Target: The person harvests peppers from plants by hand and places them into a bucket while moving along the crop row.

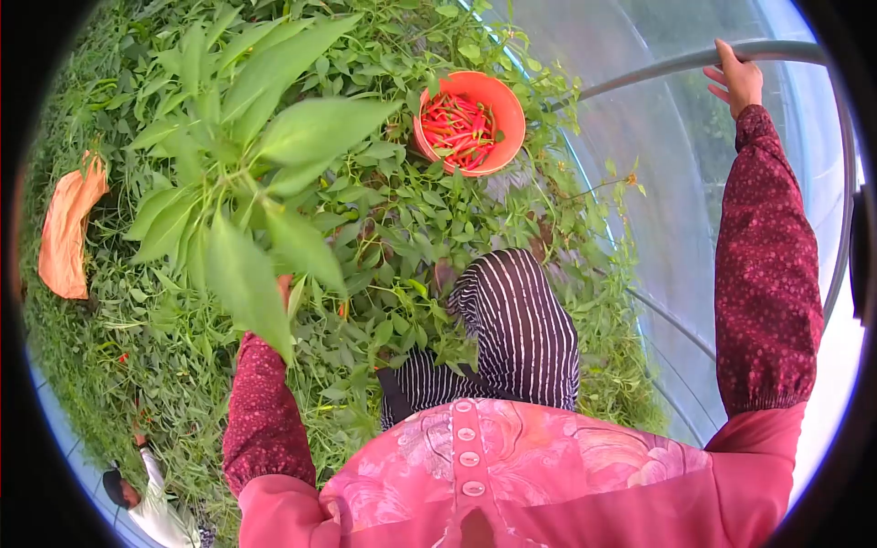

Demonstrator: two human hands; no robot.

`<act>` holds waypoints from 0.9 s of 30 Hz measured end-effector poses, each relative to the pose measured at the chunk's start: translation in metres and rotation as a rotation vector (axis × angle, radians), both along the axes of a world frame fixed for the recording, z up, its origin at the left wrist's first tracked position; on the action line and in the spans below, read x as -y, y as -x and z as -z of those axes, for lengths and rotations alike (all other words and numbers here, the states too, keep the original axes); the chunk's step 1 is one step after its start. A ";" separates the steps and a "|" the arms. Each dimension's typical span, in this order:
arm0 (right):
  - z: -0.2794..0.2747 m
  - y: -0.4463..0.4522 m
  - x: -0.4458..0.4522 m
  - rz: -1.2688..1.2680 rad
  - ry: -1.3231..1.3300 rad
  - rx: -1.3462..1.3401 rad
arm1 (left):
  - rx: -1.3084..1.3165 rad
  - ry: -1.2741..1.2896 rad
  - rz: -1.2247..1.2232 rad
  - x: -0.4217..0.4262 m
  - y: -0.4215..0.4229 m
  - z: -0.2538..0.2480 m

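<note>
My right hand (738, 82) is raised at the upper right, its fingers hooked around a curved grey pipe (671, 63) of the plastic-covered frame. Large green pepper leaves (251, 183) stand close to the camera and cover most of my left hand (285, 290). Only a bit of skin shows there, among the plants, so its fingers and anything in them are hidden. Ahead of my knees, an orange-red bucket (517, 119) filled with red chili peppers (459, 128) sits among the foliage.
Dense pepper plants (393, 237) surround my legs. An orange sack (68, 237) lies at the far left. Another person (151, 498) works at the lower left. Clear plastic sheeting (658, 173) rises on the right, with another pipe (676, 324) low along it.
</note>
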State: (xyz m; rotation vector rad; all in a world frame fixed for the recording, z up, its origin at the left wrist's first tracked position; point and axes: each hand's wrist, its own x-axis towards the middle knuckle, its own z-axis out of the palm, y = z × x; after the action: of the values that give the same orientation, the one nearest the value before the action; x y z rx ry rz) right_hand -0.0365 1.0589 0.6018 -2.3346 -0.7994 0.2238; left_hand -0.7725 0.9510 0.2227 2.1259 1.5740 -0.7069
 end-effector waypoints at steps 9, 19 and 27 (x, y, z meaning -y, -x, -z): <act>0.001 0.007 -0.001 0.005 -0.048 0.037 | 0.238 0.027 -0.154 0.013 -0.018 -0.003; -0.001 0.010 -0.005 0.027 -0.036 0.059 | -0.007 0.049 0.039 0.006 -0.068 -0.061; 0.003 0.010 -0.008 0.025 -0.015 0.062 | 0.064 0.106 -0.002 0.012 -0.100 -0.096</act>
State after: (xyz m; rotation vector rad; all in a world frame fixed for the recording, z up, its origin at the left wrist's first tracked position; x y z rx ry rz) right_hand -0.0464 1.0670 0.5988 -2.3458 -0.7980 0.1345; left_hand -0.6721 0.9394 0.3186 2.0496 1.4720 -0.6988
